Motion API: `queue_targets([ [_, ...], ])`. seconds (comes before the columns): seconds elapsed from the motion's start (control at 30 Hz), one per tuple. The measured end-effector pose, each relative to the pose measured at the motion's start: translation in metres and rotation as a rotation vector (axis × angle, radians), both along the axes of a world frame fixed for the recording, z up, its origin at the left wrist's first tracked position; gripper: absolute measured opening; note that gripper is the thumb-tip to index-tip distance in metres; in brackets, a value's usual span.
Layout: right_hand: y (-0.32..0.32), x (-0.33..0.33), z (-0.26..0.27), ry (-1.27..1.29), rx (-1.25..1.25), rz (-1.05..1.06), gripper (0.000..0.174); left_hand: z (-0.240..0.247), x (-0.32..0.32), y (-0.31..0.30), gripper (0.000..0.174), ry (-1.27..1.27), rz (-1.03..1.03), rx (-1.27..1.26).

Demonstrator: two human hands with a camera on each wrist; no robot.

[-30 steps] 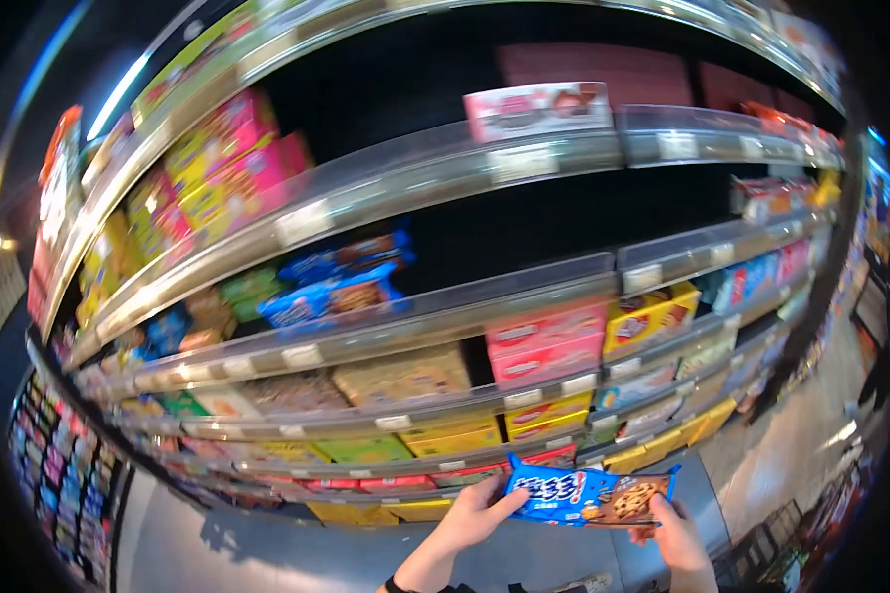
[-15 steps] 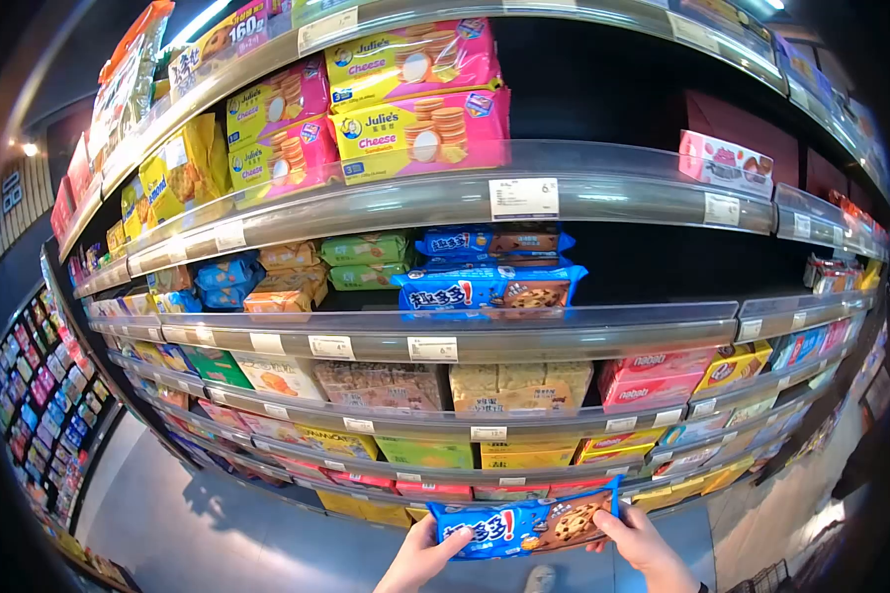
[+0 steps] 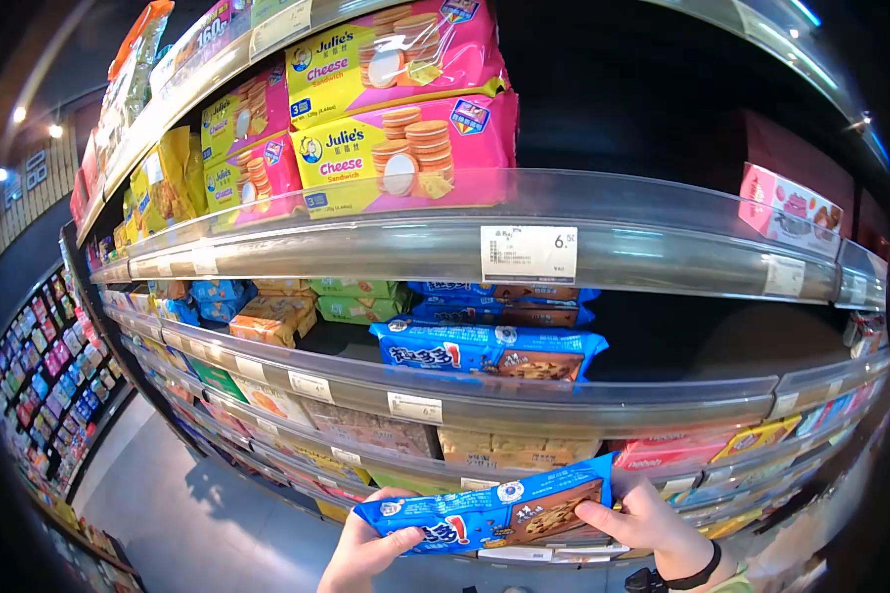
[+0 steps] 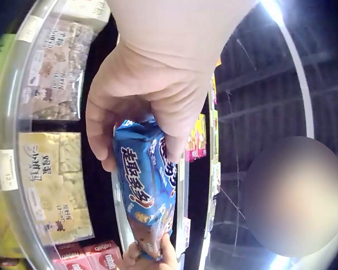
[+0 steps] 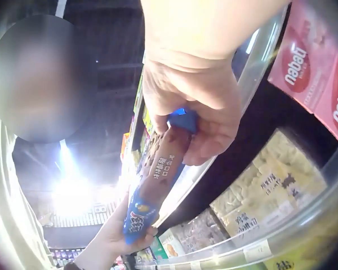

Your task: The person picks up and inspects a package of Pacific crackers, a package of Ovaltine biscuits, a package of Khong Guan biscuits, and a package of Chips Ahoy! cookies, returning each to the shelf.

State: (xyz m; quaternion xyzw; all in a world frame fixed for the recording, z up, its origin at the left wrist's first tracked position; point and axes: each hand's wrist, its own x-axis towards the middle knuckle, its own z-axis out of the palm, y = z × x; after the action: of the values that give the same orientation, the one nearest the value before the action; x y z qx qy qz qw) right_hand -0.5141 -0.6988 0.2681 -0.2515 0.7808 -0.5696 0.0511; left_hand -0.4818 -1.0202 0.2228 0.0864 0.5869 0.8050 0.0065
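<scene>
A blue and brown cookie packet [image 3: 494, 509] is held between both hands, low in front of the shelves in the head view. The left hand [image 3: 371, 544] grips its left end, thumb on the front; the right hand [image 3: 648, 524] pinches the right end. In the left wrist view, the left hand [image 4: 152, 95] curls round one end of the packet [image 4: 143, 180]. The right wrist view shows the right hand [image 5: 197, 107] holding the brown end of the packet [image 5: 166, 163]. Similar blue packets [image 3: 485, 348] lie on the shelf behind.
Yellow and pink Julie's packs [image 3: 396, 158] stand on the upper shelf behind a clear lip, above a price tag [image 3: 528, 254]. Green packs [image 3: 356, 308] lie beside the blue ones. A pink box [image 3: 791, 208] stands at right. Another rack [image 3: 49, 366] is at far left.
The shelves appear larger and closer. The held packet has risen slightly in the head view and is tilted up at its right end, its top side showing more. Both hands keep hold.
</scene>
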Motion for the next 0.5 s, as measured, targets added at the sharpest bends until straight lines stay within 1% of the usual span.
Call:
queue_targets([
  [0.07, 0.0, -0.008, 0.012, 0.012, -0.042, 0.006, 0.035, 0.01, -0.008, 0.001, 0.044, 0.126, 0.064, -0.033],
  [0.1, 0.001, -0.013, 0.017, 0.016, -0.036, 0.021, 0.038, 0.017, -0.013, 0.0, 0.044, 0.121, 0.07, -0.041],
  [0.17, 0.002, -0.02, 0.027, 0.023, -0.016, 0.047, 0.044, 0.028, -0.022, -0.001, 0.046, 0.274, 0.091, -0.093],
  [0.2, 0.002, -0.022, 0.032, 0.017, -0.015, 0.05, 0.044, 0.033, -0.026, -0.002, 0.047, 0.349, 0.101, -0.115],
  [0.23, 0.001, -0.022, 0.036, 0.05, -0.052, 0.048, 0.048, 0.04, -0.031, -0.004, 0.048, 0.404, 0.103, -0.152],
  [0.27, -0.002, -0.023, 0.04, 0.082, -0.092, 0.041, 0.052, 0.044, -0.037, -0.007, 0.048, 0.395, 0.099, -0.156],
  [0.3, -0.007, -0.024, 0.044, 0.208, -0.05, 0.039, 0.061, 0.048, -0.045, -0.011, 0.047, 0.499, 0.101, -0.213],
  [0.33, -0.005, -0.028, 0.045, 0.206, -0.054, 0.028, 0.061, 0.051, -0.052, -0.015, 0.047, 0.609, 0.1, -0.268],
  [0.4, 0.008, -0.039, 0.045, 0.305, -0.185, 0.095, 0.074, 0.054, -0.062, -0.021, 0.047, 0.615, 0.091, -0.246],
  [0.43, 0.009, -0.043, 0.044, 0.391, -0.221, 0.006, 0.088, 0.055, -0.065, -0.025, 0.046, 0.601, 0.079, -0.232],
  [0.47, 0.009, -0.05, 0.049, 0.488, -0.257, -0.074, 0.079, 0.057, -0.068, -0.028, 0.045, 0.586, 0.067, -0.219],
  [0.5, 0.005, -0.055, 0.061, 0.568, -0.108, -0.207, 0.073, 0.059, -0.072, -0.03, 0.045, 0.591, 0.058, -0.189],
])
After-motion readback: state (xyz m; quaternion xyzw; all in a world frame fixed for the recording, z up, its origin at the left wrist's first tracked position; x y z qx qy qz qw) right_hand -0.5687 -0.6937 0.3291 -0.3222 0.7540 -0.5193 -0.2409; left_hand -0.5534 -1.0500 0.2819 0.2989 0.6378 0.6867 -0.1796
